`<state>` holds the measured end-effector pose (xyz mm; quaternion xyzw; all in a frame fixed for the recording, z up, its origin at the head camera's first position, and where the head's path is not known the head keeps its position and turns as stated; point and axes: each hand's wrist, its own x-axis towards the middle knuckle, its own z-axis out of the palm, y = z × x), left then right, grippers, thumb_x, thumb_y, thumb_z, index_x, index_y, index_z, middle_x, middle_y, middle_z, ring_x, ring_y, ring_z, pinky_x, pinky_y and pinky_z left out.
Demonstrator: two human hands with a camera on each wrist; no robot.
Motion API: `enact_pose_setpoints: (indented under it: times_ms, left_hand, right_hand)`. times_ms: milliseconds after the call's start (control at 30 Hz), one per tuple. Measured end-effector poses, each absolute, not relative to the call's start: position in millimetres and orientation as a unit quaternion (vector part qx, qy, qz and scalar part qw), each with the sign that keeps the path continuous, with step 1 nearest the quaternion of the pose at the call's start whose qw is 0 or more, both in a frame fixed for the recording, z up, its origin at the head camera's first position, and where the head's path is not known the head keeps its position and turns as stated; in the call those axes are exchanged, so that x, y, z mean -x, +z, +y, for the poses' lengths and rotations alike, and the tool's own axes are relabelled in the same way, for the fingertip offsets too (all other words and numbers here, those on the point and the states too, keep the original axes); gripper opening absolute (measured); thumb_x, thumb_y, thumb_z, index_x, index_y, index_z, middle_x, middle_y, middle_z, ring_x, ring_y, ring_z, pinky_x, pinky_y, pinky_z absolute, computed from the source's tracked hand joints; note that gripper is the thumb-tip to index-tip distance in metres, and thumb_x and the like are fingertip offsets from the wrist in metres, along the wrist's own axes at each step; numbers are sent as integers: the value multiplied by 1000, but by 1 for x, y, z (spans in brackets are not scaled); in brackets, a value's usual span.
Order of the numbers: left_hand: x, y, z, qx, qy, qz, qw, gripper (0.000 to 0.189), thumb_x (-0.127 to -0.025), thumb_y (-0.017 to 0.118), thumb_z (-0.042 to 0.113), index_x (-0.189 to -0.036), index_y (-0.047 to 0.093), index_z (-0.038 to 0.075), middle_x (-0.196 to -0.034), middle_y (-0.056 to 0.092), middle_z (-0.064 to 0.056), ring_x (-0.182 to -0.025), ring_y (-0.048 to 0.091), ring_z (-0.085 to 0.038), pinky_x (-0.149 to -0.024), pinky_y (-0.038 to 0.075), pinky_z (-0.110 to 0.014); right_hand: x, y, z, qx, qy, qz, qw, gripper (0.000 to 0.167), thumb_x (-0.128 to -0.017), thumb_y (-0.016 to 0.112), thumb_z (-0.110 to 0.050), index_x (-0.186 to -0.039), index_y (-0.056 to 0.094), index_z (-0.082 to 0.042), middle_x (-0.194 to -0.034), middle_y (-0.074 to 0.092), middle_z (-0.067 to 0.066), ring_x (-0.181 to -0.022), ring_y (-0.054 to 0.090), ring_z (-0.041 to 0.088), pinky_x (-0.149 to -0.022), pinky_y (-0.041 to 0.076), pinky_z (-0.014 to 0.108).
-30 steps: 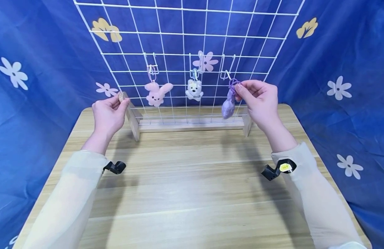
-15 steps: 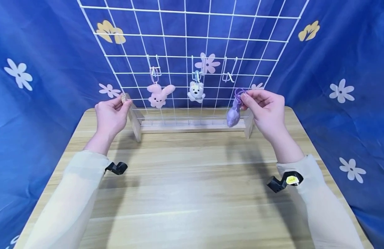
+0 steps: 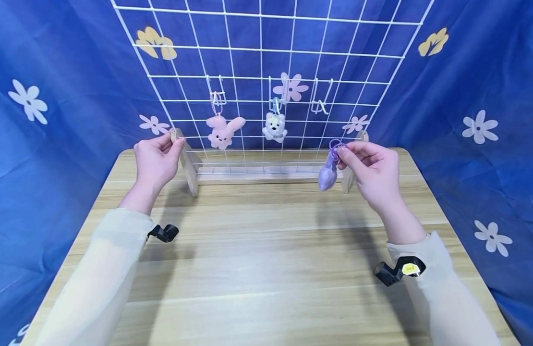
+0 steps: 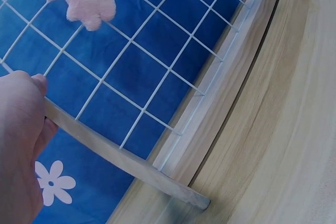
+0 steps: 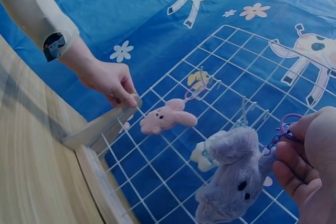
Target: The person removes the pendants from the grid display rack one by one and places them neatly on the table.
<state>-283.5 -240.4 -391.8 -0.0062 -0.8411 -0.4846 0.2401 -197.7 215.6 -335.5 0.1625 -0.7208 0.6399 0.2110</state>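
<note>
My right hand (image 3: 376,170) pinches the purple ring of a fluffy purple plush keychain (image 3: 328,177), which dangles in front of the rack's right end. In the right wrist view the plush (image 5: 231,177) shows dark eyes, and a short chain joins it to the ring (image 5: 289,125). My left hand (image 3: 156,161) grips the top of the left wooden stand leg (image 4: 105,145) between thumb and fingers. On the white wire grid (image 3: 261,62), a pink bunny plush (image 3: 222,132) hangs from the left hook and a white bear plush (image 3: 274,128) from the middle one. The right hook (image 3: 320,106) is bare.
The grid stands in a wooden base (image 3: 266,178) at the back of the wood-grain table (image 3: 249,250). Behind it hangs a blue curtain (image 3: 46,158) with flower prints. The right stand leg (image 3: 347,181) is close behind the purple plush.
My right hand has drawn the purple plush keychain off the right hook, then down and toward me. My left hand keeps its grip on the stand leg. The head view has shifted slightly.
</note>
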Motion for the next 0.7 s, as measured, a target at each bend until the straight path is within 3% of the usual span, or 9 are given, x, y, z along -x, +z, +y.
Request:
enact_pose_setpoints:
  times_ms: [700]
  left_hand:
    - [284, -392, -240, 3, -481, -842, 243, 38, -101, 76, 21, -133, 69, 3, -120, 72, -22, -106, 74, -14, -86, 59, -16]
  right_hand:
    - [176, -367, 217, -152, 668, -708, 172, 9, -96, 71, 10, -96, 71, 19, -78, 75, 8, -64, 69, 15, -58, 59, 20]
